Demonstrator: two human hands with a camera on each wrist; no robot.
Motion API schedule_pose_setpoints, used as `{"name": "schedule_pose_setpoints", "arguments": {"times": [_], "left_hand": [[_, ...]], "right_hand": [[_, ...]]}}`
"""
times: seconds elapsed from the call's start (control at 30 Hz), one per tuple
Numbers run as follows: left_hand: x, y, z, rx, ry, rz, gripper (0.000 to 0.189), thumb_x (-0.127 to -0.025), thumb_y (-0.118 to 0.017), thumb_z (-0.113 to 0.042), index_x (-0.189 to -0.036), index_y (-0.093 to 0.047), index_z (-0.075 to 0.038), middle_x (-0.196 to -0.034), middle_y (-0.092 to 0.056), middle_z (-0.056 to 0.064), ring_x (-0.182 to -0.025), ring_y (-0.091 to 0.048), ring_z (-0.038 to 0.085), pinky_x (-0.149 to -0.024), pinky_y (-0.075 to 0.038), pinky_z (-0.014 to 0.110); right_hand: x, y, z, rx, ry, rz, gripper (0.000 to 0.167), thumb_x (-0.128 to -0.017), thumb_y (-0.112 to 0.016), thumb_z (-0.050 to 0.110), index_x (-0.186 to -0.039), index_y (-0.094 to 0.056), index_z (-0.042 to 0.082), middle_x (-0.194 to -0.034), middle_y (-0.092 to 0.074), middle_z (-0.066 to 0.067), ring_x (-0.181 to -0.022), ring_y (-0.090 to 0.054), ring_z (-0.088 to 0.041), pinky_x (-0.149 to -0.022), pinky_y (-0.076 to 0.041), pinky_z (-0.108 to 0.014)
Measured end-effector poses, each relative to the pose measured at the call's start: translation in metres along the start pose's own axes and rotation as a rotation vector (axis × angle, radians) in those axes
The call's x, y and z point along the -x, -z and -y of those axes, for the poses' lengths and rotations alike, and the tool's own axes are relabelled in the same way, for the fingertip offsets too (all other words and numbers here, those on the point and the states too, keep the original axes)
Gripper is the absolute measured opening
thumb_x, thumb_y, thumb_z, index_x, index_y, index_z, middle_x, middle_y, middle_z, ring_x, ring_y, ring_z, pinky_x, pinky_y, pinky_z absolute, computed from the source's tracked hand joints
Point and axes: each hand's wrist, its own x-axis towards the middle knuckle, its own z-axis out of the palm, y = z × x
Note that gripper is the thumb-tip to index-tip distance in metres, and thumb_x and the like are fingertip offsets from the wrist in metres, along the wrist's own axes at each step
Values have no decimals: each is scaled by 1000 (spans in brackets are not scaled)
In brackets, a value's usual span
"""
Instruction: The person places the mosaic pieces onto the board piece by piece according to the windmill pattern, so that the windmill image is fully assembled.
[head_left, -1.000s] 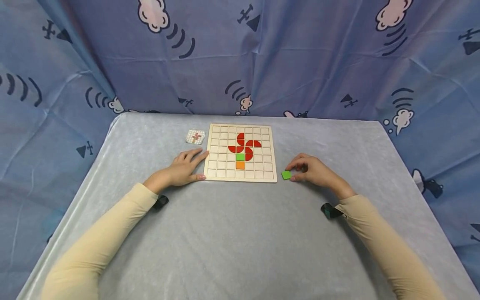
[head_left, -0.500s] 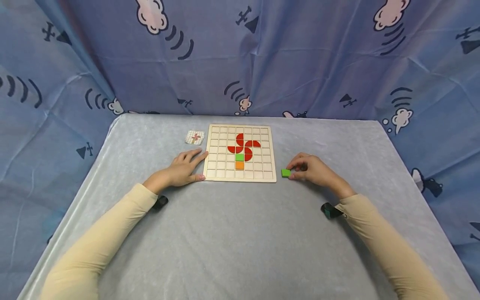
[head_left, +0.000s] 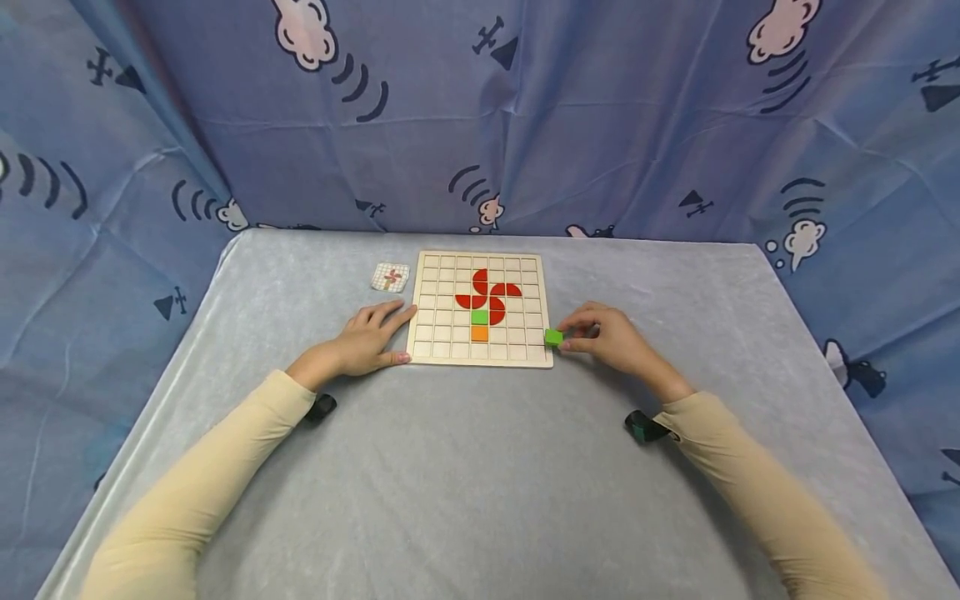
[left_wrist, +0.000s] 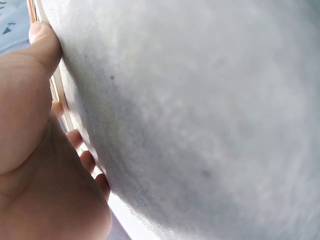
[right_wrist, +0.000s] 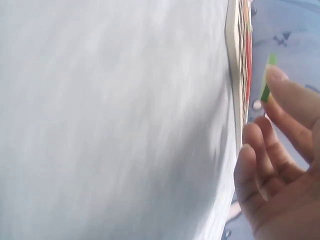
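A square wooden grid board [head_left: 442, 328] lies on the table in the head view. Four-petal red pinwheel pieces [head_left: 480, 301] fill its middle, with a green square tile [head_left: 479, 317] and an orange square tile [head_left: 479, 333] in a column below. Fingers spread, my left hand [head_left: 365, 340] rests at the board's left edge, thumb at the lower corner. My right hand [head_left: 606, 337] pinches another green tile [head_left: 553, 337] between thumb and forefinger, over the board's right edge. In the right wrist view this green tile [right_wrist: 268, 78] is raised above the table, other fingers curled loosely beneath.
A small card [head_left: 390, 277] printed with a grid and a red pinwheel lies left of the board. Grey cloth covers the table [head_left: 480, 467]. A blue patterned curtain [head_left: 420, 125] hangs behind and at both sides.
My right hand has lifted the green tile off the table and carried it left to the board's right edge. My left hand has stayed in place.
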Motion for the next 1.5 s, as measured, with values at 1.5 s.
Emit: {"name": "schedule_pose_setpoints", "arguments": {"times": [1.5], "left_hand": [[1,0,2,-4,-12,-16,82,-98,-52,-51,-161,-10,-19,-166,-8,17,-147,-16,48,-118,-17,65]], "right_hand": [[-34,-78,71,2,46,-31,25,-77,-85,18,-100,-80,11,-89,-70,-4,-75,-59,-15,-69,-45,-27]]}}
